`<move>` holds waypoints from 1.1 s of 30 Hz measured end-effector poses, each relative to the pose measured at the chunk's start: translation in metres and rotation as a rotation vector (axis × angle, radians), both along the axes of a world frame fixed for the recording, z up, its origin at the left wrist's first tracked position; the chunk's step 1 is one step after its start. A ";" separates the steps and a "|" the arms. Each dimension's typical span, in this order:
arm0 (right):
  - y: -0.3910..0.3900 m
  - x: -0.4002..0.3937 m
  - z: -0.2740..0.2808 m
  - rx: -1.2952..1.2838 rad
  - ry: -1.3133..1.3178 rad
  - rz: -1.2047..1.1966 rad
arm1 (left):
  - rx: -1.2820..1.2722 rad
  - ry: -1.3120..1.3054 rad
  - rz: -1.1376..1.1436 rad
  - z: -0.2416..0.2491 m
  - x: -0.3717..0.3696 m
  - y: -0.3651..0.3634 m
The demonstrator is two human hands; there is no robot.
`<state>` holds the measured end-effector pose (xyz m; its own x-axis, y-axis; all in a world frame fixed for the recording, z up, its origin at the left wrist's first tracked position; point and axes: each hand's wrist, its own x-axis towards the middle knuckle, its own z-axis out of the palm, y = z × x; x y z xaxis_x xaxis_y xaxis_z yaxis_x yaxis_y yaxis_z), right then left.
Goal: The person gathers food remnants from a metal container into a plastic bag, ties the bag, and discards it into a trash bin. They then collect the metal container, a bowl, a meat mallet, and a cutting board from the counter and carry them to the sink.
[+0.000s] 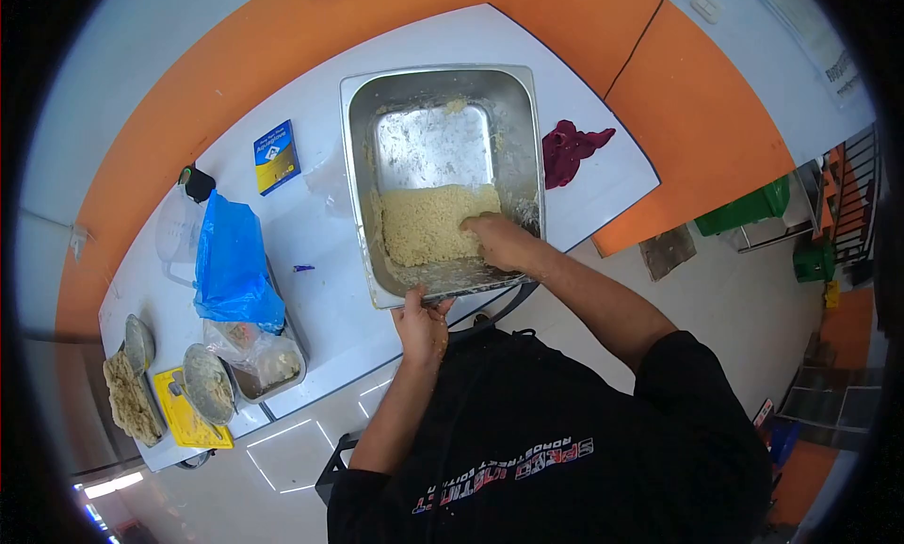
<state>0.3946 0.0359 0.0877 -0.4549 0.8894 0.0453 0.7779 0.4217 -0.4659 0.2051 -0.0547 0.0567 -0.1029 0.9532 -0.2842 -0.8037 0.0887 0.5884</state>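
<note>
A deep rectangular steel pan (433,148) stands on the white table near its front edge. Pale, crumbly dough (424,226) covers the near half of its floor, and the far half shows bare metal with smears. My right hand (499,241) is inside the pan at the right side of the dough, its fingers curled and pressed to it; what they hold, if anything, is hidden. At the pan's near rim, my left hand (421,324) grips the metal edge from below.
Left on the white table (339,332) are a blue bag (231,261), a clear jug (176,226), a tray with plastic bags (298,365), bowls (209,382), a yellow board (172,414) and a dough tray (127,398). A maroon cloth (568,153) lies right of the pan.
</note>
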 end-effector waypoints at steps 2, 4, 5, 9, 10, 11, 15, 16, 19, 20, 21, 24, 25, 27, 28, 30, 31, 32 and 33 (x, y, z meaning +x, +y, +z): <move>-0.005 -0.003 0.010 -0.060 -0.049 -0.082 | -0.014 -0.005 -0.016 0.001 -0.001 0.000; -0.007 -0.009 0.007 -0.124 -0.091 -0.171 | -0.012 -0.014 -0.019 0.000 -0.001 0.000; -0.003 -0.011 -0.003 -0.118 -0.083 -0.160 | -0.006 -0.028 -0.022 0.000 -0.001 0.000; -0.001 -0.019 -0.002 -0.135 0.067 -0.078 | 0.013 -0.013 -0.010 0.005 0.000 -0.002; -0.002 -0.023 -0.001 -0.132 0.068 -0.075 | 0.015 -0.006 -0.005 0.006 0.000 -0.002; -0.005 -0.029 -0.001 -0.102 0.060 -0.117 | 0.013 0.001 -0.001 0.006 0.001 -0.003; -0.007 -0.042 0.002 -0.081 0.031 -0.145 | 0.015 -0.005 0.004 0.009 0.001 -0.003; -0.005 -0.042 -0.002 -0.081 0.030 -0.143 | 0.003 -0.012 -0.010 0.007 0.000 -0.003; 0.004 -0.047 -0.008 -0.056 -0.005 -0.002 | -0.013 -0.014 -0.031 0.003 -0.003 -0.001; 0.006 -0.048 -0.008 -0.090 -0.042 0.010 | -0.021 -0.016 -0.042 0.002 -0.003 -0.001; 0.007 -0.050 -0.005 -0.124 -0.075 0.024 | -0.020 -0.016 -0.038 0.003 -0.003 -0.001; 0.009 -0.049 0.005 -0.054 -0.128 0.026 | -0.015 -0.008 -0.018 0.005 -0.002 -0.003; 0.011 -0.050 0.006 -0.055 -0.131 0.031 | -0.014 0.000 -0.027 0.004 -0.002 -0.003; 0.015 -0.052 0.014 0.018 0.014 -0.059 | -0.015 0.008 -0.032 0.007 0.000 -0.003; 0.016 -0.054 0.018 0.017 0.013 -0.053 | -0.019 0.017 -0.023 0.010 0.001 -0.005; 0.021 -0.058 0.026 0.053 0.151 -0.145 | -0.024 0.027 -0.006 0.012 0.002 -0.006; 0.026 -0.058 0.022 0.052 0.148 -0.137 | -0.026 0.025 -0.028 0.009 0.002 -0.005; 0.032 -0.057 0.017 0.071 0.278 -0.166 | -0.029 0.026 -0.044 0.006 0.001 -0.004; 0.036 -0.057 0.012 0.088 0.411 -0.184 | -0.030 0.028 -0.020 0.001 0.003 -0.003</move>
